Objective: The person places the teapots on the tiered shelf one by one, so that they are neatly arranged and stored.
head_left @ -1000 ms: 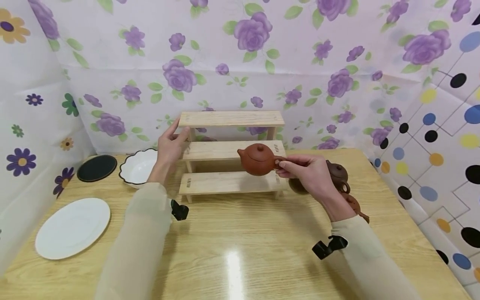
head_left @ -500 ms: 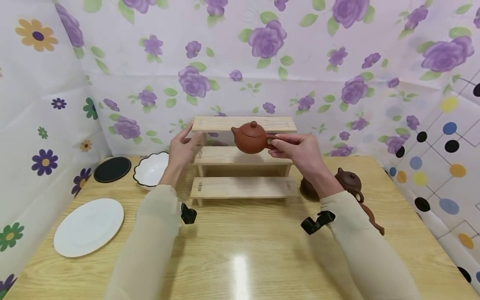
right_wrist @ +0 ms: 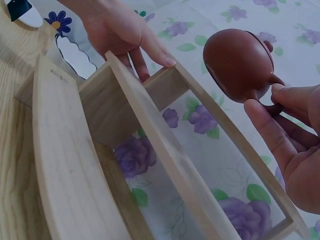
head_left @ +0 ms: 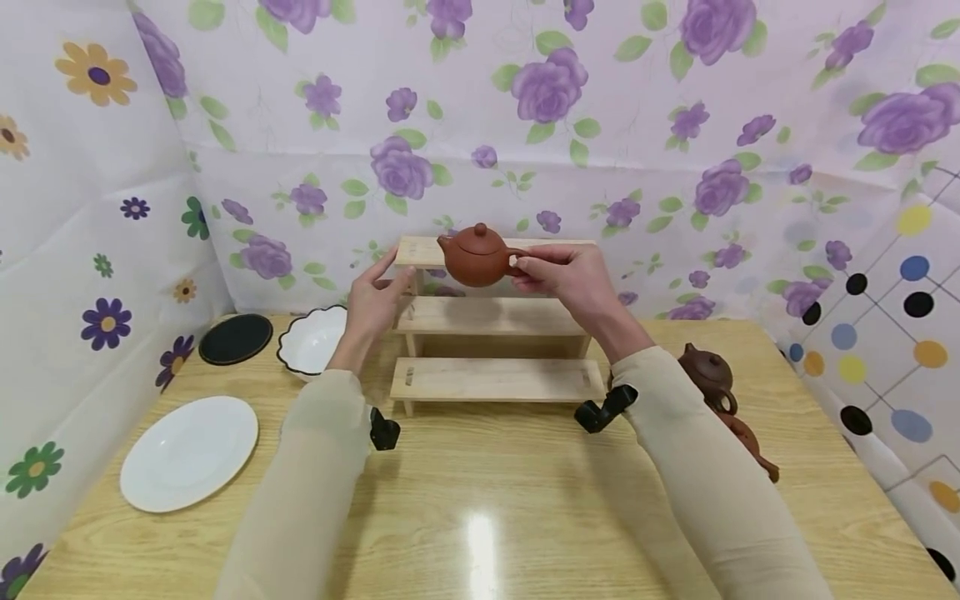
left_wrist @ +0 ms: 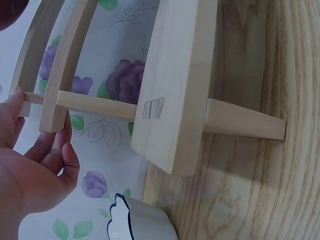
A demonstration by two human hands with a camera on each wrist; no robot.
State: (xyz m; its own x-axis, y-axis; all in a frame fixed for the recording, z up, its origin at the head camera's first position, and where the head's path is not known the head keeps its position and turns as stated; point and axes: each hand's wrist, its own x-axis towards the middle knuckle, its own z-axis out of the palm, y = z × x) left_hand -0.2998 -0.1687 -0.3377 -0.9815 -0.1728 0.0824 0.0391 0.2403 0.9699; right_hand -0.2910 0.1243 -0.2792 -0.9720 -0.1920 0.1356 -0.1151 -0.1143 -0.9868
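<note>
A reddish-brown clay teapot [head_left: 477, 257] is held up level in front of the top step of a three-step wooden display shelf [head_left: 495, 379]. My right hand [head_left: 570, 279] pinches its handle between thumb and fingers, the spout pointing left. In the right wrist view, the teapot [right_wrist: 237, 62] is clear of the wood, beside the top board. At the shelf's left end, my left hand [head_left: 372, 307] holds the upper part. The left wrist view has that hand [left_wrist: 40, 170] with its thumb against one board and its fingers curled at the side frame.
Right of the shelf stand a dark brown teapot [head_left: 707, 371] and a reddish teapot [head_left: 742, 437] partly behind my sleeve. To the left are a scalloped white bowl [head_left: 313, 340], a white plate [head_left: 189, 454] and a black round disc [head_left: 236, 339]. Patterned cloth walls stand behind and beside the table.
My right hand has raised the teapot and carried it leftward, from before the middle step to the top one. My left hand stays at the shelf's left end; the view has shifted slightly.
</note>
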